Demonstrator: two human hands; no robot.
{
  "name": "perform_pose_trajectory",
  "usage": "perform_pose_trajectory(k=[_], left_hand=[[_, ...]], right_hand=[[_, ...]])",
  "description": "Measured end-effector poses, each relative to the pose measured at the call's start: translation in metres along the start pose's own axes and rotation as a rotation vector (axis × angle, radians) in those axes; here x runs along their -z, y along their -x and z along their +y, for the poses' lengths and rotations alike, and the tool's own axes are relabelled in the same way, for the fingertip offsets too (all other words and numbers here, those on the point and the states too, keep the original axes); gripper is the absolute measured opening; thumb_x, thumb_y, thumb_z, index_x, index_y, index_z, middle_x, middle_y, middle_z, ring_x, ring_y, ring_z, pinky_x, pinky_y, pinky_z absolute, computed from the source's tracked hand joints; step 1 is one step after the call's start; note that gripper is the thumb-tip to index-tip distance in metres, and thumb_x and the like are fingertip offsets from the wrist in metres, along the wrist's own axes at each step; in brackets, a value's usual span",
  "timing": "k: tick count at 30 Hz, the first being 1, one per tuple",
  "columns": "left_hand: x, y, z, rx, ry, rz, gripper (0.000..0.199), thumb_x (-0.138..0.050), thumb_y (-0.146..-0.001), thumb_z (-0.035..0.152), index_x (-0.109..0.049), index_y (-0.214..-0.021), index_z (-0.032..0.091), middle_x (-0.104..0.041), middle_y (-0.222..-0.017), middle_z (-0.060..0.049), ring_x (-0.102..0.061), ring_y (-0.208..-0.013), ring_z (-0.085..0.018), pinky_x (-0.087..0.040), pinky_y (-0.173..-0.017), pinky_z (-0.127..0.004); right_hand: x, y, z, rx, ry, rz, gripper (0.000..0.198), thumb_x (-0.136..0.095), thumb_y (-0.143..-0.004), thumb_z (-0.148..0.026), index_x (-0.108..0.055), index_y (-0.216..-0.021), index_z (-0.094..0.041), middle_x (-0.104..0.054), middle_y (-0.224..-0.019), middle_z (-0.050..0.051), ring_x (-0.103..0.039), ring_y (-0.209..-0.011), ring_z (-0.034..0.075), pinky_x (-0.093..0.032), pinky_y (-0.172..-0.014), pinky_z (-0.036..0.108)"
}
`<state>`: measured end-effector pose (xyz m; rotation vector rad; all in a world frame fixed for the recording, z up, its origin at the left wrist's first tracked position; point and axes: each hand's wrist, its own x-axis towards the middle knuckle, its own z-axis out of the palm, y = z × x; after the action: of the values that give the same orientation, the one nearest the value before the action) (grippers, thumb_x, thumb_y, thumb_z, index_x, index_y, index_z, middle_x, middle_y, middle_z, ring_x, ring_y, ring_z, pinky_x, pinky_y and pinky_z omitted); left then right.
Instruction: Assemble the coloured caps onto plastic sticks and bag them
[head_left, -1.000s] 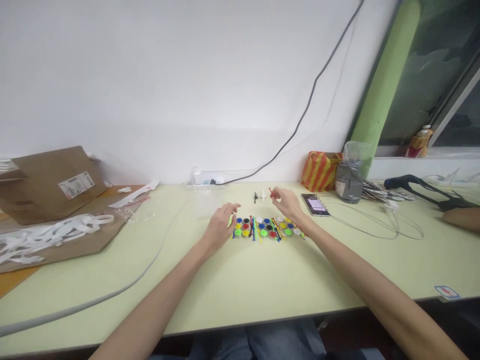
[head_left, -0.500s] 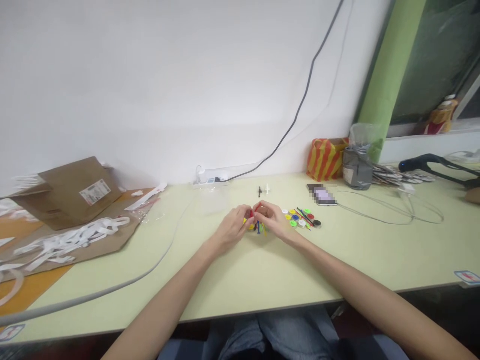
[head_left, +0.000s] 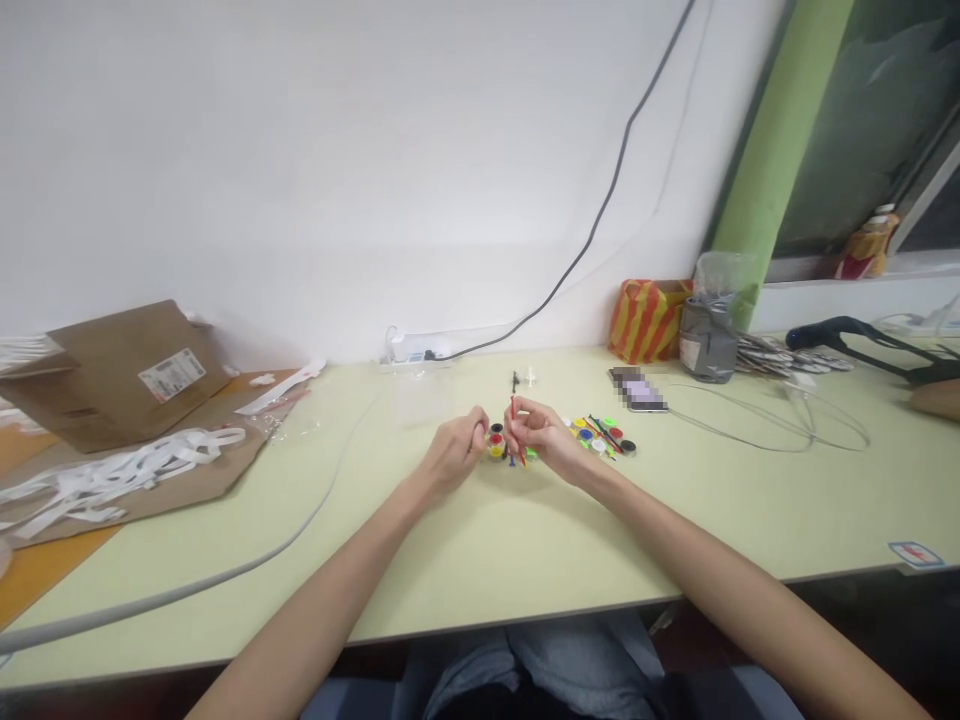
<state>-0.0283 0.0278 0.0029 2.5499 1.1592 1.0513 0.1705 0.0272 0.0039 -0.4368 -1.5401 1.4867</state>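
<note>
My right hand [head_left: 546,436] pinches a thin red stick-like piece [head_left: 513,408], which stands roughly upright between thumb and fingers. To its left my left hand [head_left: 456,446] is closed, and whatever its fingers hold is hidden. Between the two hands lie small round discs, among them a red disc [head_left: 496,440], beside a blue stick-like piece [head_left: 512,461] partly covered by my right fingers. Right of that hand is a pile with a black disc [head_left: 628,448], a white disc [head_left: 598,446] and several other coloured discs and sticks. Beyond my hands are a small black piece [head_left: 515,381] and a white piece [head_left: 532,376].
A clear plastic bag [head_left: 420,398] lies near a power strip [head_left: 416,348] by the wall. At left are a brown cardboard package [head_left: 127,375] and white straps [head_left: 150,470]. A phone [head_left: 637,390], striped bag [head_left: 649,320] and grey bag [head_left: 708,340] are at right.
My hands, close together over the red piece before, have moved apart. The red piece is now upright in my right hand, and the discs between my hands show more.
</note>
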Motion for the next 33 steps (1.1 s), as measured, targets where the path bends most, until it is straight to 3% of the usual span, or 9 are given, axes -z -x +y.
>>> perform_pose_trajectory(k=[3,7,12,17,25,29,33], left_hand=[[0.006,-0.002,-0.013,0.013,-0.039,0.103,0.017,-0.033,-0.102,0.031,-0.046,-0.097,0.021,-0.053,-0.08,0.001,-0.053,-0.071,-0.015,-0.042,-0.07,-0.029],[0.014,-0.007,-0.036,-0.051,-0.201,0.225,0.011,-0.05,-0.097,0.031,-0.054,-0.099,0.021,-0.055,-0.101,-0.006,-0.054,-0.098,-0.02,-0.044,-0.088,-0.034],[0.02,-0.006,-0.056,0.021,-0.174,0.222,0.012,-0.054,-0.09,0.019,-0.059,-0.101,0.022,-0.057,-0.091,-0.002,-0.055,-0.082,-0.016,-0.046,-0.077,-0.029],[0.02,-0.003,-0.061,0.049,-0.141,0.191,0.016,-0.055,-0.083,0.015,-0.058,-0.098,0.021,-0.062,-0.093,-0.001,-0.057,-0.078,-0.014,-0.045,-0.074,-0.028],[0.019,-0.002,-0.06,0.085,-0.27,0.052,0.021,-0.055,-0.09,0.031,-0.065,-0.108,0.024,-0.072,-0.1,-0.001,-0.065,-0.087,-0.018,-0.045,-0.085,-0.033],[0.024,-0.003,-0.065,0.038,-0.339,-0.041,0.021,-0.05,-0.094,0.033,-0.067,-0.1,0.023,-0.071,-0.104,-0.004,-0.064,-0.095,-0.021,-0.044,-0.087,-0.035],[0.031,-0.003,-0.072,0.076,-0.417,-0.078,0.025,-0.049,-0.093,0.034,-0.07,-0.097,0.022,-0.066,-0.105,-0.007,-0.062,-0.094,-0.023,-0.045,-0.083,-0.035]], right_hand=[[0.008,-0.002,-0.004,0.016,0.049,0.09,0.034,-0.072,-0.082,-0.05,-0.053,-0.088,-0.022,-0.059,-0.07,-0.001,-0.052,-0.059,0.013,-0.042,-0.055,0.025],[0.02,-0.005,-0.001,-0.007,0.15,0.333,0.036,-0.07,-0.078,-0.052,-0.053,-0.084,-0.021,-0.057,-0.065,-0.003,-0.05,-0.054,0.012,-0.039,-0.05,0.024],[0.032,-0.005,0.003,-0.022,0.173,0.545,0.032,-0.069,-0.076,-0.047,-0.051,-0.077,-0.021,-0.052,-0.059,-0.005,-0.044,-0.05,0.009,-0.036,-0.048,0.022],[0.038,-0.007,0.002,0.016,0.178,0.592,0.03,-0.069,-0.076,-0.045,-0.053,-0.076,-0.02,-0.053,-0.061,-0.004,-0.044,-0.05,0.009,-0.037,-0.047,0.021],[0.039,-0.007,-0.001,0.054,0.23,0.619,0.031,-0.066,-0.078,-0.049,-0.054,-0.081,-0.021,-0.053,-0.062,-0.004,-0.046,-0.051,0.01,-0.037,-0.042,0.02],[0.041,-0.007,-0.001,0.069,0.267,0.609,0.031,-0.065,-0.08,-0.049,-0.053,-0.082,-0.021,-0.053,-0.062,-0.004,-0.047,-0.05,0.009,-0.038,-0.043,0.02],[0.044,-0.008,0.001,0.093,0.328,0.589,0.033,-0.064,-0.081,-0.051,-0.054,-0.081,-0.02,-0.054,-0.063,-0.004,-0.048,-0.049,0.009,-0.039,-0.043,0.021]])
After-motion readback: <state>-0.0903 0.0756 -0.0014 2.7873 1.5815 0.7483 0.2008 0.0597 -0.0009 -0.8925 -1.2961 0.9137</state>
